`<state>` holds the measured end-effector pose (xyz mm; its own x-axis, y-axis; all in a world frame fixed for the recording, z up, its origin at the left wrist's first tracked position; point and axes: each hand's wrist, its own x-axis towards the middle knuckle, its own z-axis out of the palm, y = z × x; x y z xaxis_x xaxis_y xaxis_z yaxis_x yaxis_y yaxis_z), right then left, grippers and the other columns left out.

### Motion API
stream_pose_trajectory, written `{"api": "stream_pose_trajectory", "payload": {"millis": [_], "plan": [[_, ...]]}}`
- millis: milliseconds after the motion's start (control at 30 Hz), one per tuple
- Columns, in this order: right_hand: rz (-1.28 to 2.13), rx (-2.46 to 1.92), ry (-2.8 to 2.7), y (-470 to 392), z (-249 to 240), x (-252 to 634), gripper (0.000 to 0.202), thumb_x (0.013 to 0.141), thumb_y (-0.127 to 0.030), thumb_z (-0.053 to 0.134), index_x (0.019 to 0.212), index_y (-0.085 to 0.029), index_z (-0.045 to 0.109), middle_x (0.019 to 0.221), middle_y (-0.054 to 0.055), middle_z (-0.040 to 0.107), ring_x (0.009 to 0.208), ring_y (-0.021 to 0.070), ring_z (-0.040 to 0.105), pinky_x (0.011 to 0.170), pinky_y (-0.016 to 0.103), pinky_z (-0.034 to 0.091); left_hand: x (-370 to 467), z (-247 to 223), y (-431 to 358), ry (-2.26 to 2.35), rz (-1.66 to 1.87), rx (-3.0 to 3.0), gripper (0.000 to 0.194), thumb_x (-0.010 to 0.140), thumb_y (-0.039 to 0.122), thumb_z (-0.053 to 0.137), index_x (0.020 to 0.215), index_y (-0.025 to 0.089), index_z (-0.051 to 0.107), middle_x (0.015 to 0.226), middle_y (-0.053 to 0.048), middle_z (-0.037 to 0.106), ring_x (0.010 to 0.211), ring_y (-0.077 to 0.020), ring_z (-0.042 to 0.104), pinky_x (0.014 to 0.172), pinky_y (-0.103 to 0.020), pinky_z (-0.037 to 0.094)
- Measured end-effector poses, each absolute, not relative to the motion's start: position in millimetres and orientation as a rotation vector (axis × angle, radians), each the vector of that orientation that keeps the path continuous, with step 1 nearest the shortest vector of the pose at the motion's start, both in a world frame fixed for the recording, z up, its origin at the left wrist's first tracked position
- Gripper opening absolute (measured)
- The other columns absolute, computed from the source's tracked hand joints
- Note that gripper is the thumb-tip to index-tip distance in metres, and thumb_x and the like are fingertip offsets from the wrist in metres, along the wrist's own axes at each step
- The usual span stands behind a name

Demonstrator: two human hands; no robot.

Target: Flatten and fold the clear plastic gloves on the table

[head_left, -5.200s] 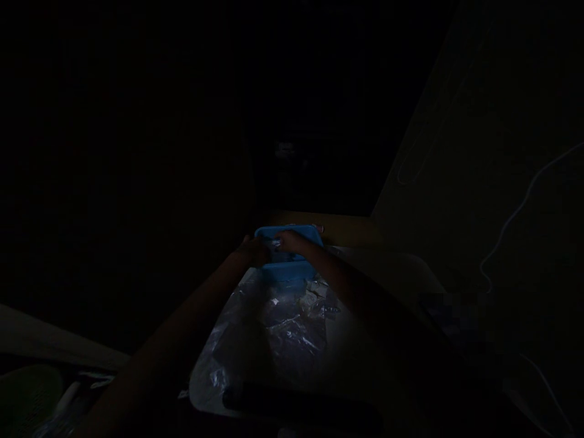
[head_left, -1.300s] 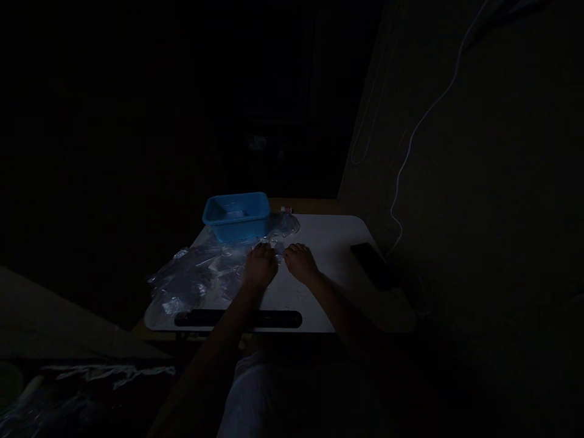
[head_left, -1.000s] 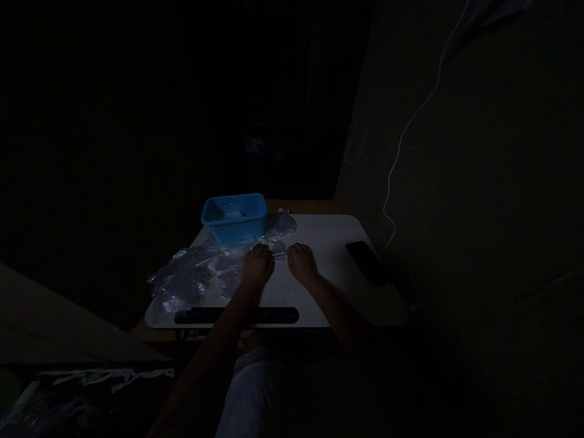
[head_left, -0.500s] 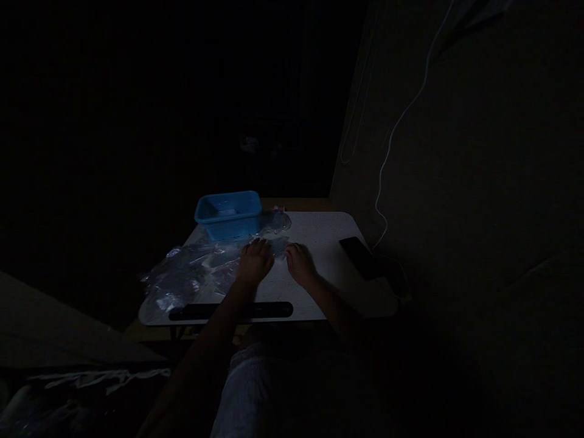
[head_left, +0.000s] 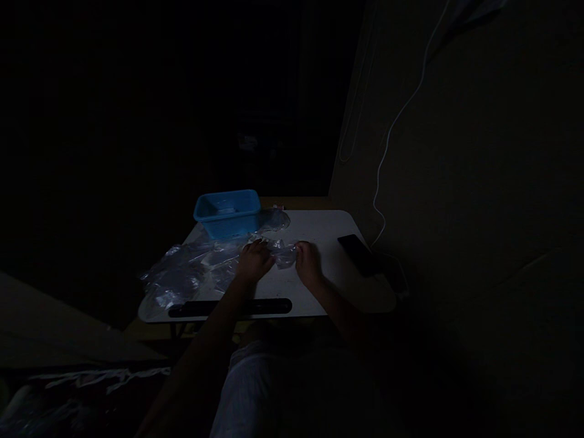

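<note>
In dim light, a stretch of clear plastic bag [head_left: 285,256] runs between my two hands, low over a small white table. My right hand [head_left: 309,266] pinches its right end, fingers closed. My left hand [head_left: 254,263] is curled over the plastic on the other side, its fingertips partly hidden. More crumpled clear plastic [head_left: 176,281] lies spread to the left of my left hand. Just beyond that hand stands a light-blue plastic basket [head_left: 230,229] with something pale inside that I cannot make out.
The white table [head_left: 337,292] has a dark slot [head_left: 267,306] along its near edge. A black phone [head_left: 358,254] lies on the right side. A white cable [head_left: 387,137] hangs along the wall at the right and runs down beside the table.
My right hand has moved a little to the right, drawing out the plastic, so more of it shows between the hands. My left hand has barely moved.
</note>
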<state>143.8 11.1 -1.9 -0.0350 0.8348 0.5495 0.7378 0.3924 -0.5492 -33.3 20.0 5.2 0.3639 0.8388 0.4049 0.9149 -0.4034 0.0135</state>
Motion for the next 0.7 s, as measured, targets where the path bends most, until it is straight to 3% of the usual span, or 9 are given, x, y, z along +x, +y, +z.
{"api": "stream_pose_trajectory", "payload": {"millis": [267, 533, 633, 700], "plan": [[0.245, -1.31, -1.425, 19, 12, 178, 0.02, 0.085, -0.026, 0.029, 0.085, -0.019, 0.048, 0.087, 0.008, 0.06, 0.084, 0.017, 0.055, 0.078, 0.029, 0.043, -32, 12, 17, -1.657, -0.576, -2.335, 0.04, 0.086, 0.035, 0.03, 0.089, 0.014, 0.064, 0.107, -0.013, 0.06, 0.108, -0.0266, 0.048, 0.088, -0.041, 0.037], [0.301, -1.373, -1.3, 37, 21, 207, 0.015, 0.074, -0.025, 0.036, 0.074, -0.019, 0.05, 0.078, 0.005, 0.062, 0.076, 0.0171, 0.056, 0.074, 0.03, 0.044, -33, 8, 19, -1.711, -0.597, -2.207, 0.032, 0.081, 0.032, 0.037, 0.079, 0.014, 0.063, 0.09, -0.013, 0.062, 0.093, -0.0258, 0.052, 0.081, -0.039, 0.039], [0.361, -1.351, -1.348, 35, 15, 211, 0.014, 0.071, -0.025, 0.039, 0.07, -0.02, 0.052, 0.074, 0.004, 0.062, 0.074, 0.0167, 0.057, 0.073, 0.029, 0.044, -34, 3, 23, -1.682, -0.617, -2.219, 0.03, 0.081, 0.031, 0.038, 0.087, 0.013, 0.061, 0.095, -0.013, 0.061, 0.096, -0.0257, 0.051, 0.082, -0.038, 0.039], [0.428, -1.296, -1.432, 32, 9, 211, 0.013, 0.07, -0.025, 0.041, 0.069, -0.02, 0.053, 0.074, 0.003, 0.063, 0.074, 0.0163, 0.057, 0.073, 0.028, 0.044, -35, 2, 22, -1.664, -0.648, -2.213, 0.034, 0.079, 0.03, 0.041, 0.103, 0.011, 0.056, 0.109, -0.015, 0.057, 0.105, -0.027, 0.048, 0.087, -0.039, 0.037]]}}
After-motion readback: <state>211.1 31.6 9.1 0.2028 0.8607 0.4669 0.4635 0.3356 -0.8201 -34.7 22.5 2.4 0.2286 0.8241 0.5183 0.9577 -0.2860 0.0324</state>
